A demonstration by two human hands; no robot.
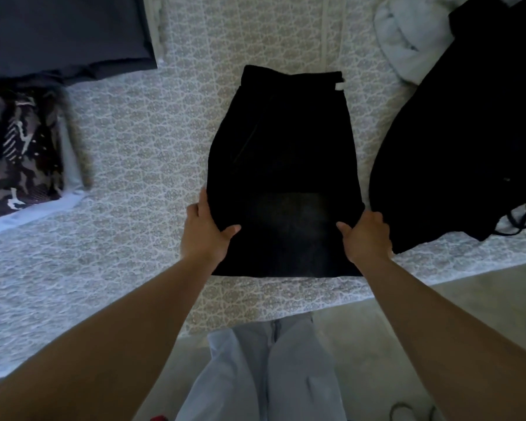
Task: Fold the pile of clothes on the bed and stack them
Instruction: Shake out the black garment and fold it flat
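A black garment [283, 153] lies partly folded on the patterned bedspread [152, 138], waistband at the far end. My left hand [205, 230] grips its left edge, thumb on top of the cloth. My right hand [366, 237] grips the right edge the same way. The near part of the garment lies flat between my hands, close to the bed's front edge.
At the right lies a second black garment [456, 132] with a drawstring, and behind it a pale blue one [407, 34]. At the left are a camouflage-patterned folded stack [19, 153] and a dark folded piece [61, 34]. The floor and my legs are below.
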